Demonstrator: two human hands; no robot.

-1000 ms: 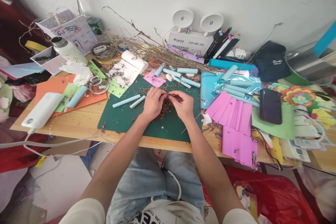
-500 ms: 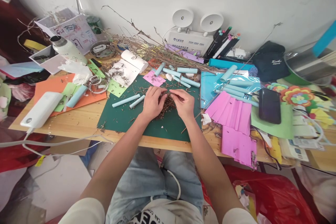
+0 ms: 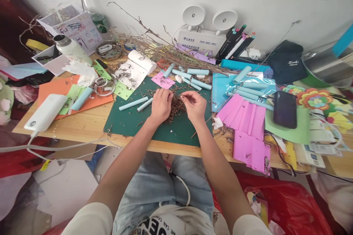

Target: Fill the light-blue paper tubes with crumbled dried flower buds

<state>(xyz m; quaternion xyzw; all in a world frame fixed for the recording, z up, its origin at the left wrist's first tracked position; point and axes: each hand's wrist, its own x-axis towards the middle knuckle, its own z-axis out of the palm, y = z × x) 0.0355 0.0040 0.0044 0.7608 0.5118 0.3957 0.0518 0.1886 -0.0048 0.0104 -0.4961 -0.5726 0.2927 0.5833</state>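
A heap of brown dried twig bits [image 3: 175,110] lies on the dark green sheet [image 3: 132,125], between my two hands. My left hand [image 3: 161,104] is closed at the heap's left side, its fingers curled down; whatever they grip is hidden. On the right, my right hand [image 3: 195,104] pinches thumb against fingertips just above the heap, and anything in the pinch is too small to name. Left of my left hand lie rolled light-blue paper tubes [image 3: 134,103]. Beyond the hands are a pink paper piece [image 3: 162,80] and several more blue tubes [image 3: 200,83].
Long dry branches [image 3: 165,53] stretch along the back by the white emergency lamp [image 3: 202,40]. Pleated pink paper [image 3: 242,114] and a black phone [image 3: 285,109] are at right. A white power bank [image 3: 45,113] and an open bottle [image 3: 72,50] stand left.
My right hand has drawn slightly right, away from my left, and turned with its fingers more curled. My left hand's thumb has tucked in. The view has shifted a little.
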